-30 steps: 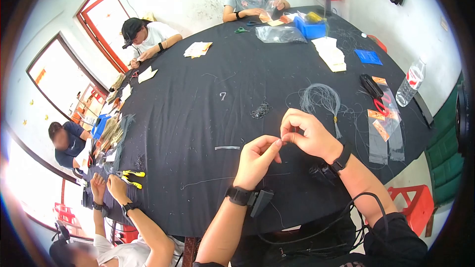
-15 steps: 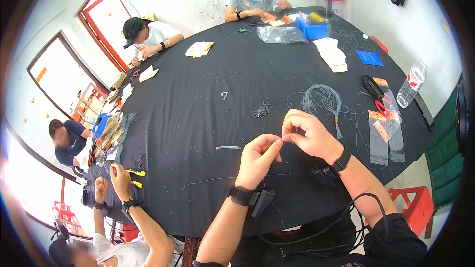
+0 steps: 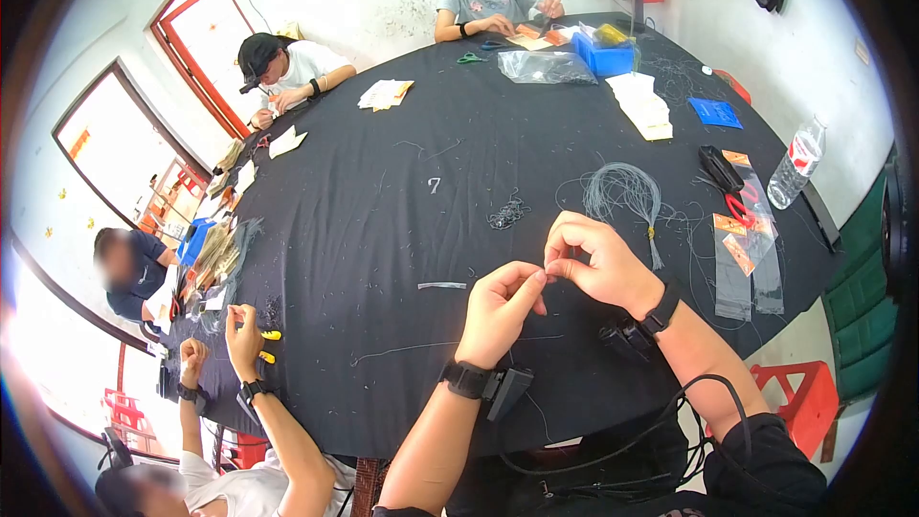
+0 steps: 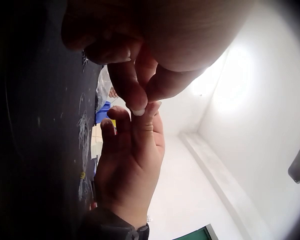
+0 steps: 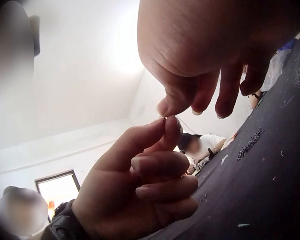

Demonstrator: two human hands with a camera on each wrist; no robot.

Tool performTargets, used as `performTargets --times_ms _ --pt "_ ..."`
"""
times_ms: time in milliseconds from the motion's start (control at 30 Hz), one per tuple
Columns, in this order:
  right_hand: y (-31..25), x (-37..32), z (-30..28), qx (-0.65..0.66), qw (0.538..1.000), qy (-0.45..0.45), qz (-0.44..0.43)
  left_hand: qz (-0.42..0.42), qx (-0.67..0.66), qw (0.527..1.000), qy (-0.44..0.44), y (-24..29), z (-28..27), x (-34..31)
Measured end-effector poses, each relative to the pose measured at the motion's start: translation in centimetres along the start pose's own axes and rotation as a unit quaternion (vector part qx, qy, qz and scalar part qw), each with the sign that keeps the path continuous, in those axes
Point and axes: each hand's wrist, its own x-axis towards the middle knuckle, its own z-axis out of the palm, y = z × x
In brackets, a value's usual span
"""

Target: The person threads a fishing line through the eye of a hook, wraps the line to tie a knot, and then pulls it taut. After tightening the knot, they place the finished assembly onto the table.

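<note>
Above the black tablecloth (image 3: 383, 230), my left hand (image 3: 498, 311) and right hand (image 3: 598, 258) meet fingertip to fingertip. The thumb and forefinger of my left hand pinch a tiny thin brownish piece (image 5: 165, 119), most of it hidden by the fingertips; its kind I cannot tell. My right thumb and forefinger pinch at the same spot, the other right fingers loosely bent. Just beyond the hands lies a small heap of dark wiry bits (image 3: 507, 213). A coil of thin grey line (image 3: 622, 193), tied with a yellow band, lies behind my right hand.
A short clear strip (image 3: 441, 285) and a loose strand (image 3: 450, 346) lie near my left hand. Toward the right are red-handled scissors (image 3: 738, 211), clear packets (image 3: 732, 278) and a bottle (image 3: 796, 168). A cable (image 3: 613, 460) hangs by my right arm. Other people sit around the table.
My two hands stay almost still, fingertips together. At the lower left, a neighbour's hand has moved up and right, in front of the yellow-handled tool.
</note>
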Motion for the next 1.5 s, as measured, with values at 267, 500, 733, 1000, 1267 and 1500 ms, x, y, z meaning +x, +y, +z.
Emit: performTargets --times_ms 267,500,733,1000,1267,1500 --pt "0.3 -0.1 0.1 0.014 1.000 -0.011 0.019 0.001 0.000 1.000 0.008 0.1 0.0 -0.1" --pt "0.5 -0.2 0.1 0.036 0.998 -0.022 0.055 -0.004 -0.014 1.000 -0.002 -0.1 0.0 0.0" --pt "0.8 -0.2 0.2 0.067 0.994 -0.027 0.079 -0.022 -0.025 0.999 -0.006 -0.3 -0.2 0.1" --pt "0.9 -0.2 0.3 0.083 0.992 -0.021 0.091 -0.019 -0.027 0.999 -0.005 -0.4 -0.3 0.1" --pt "0.6 -0.1 0.2 0.026 0.997 0.001 0.073 -0.005 -0.022 0.999 0.040 0.6 0.3 -0.2" --pt "-0.1 0.0 0.3 0.012 0.997 0.003 0.079 0.005 -0.016 0.999 0.037 -0.4 0.0 0.0"
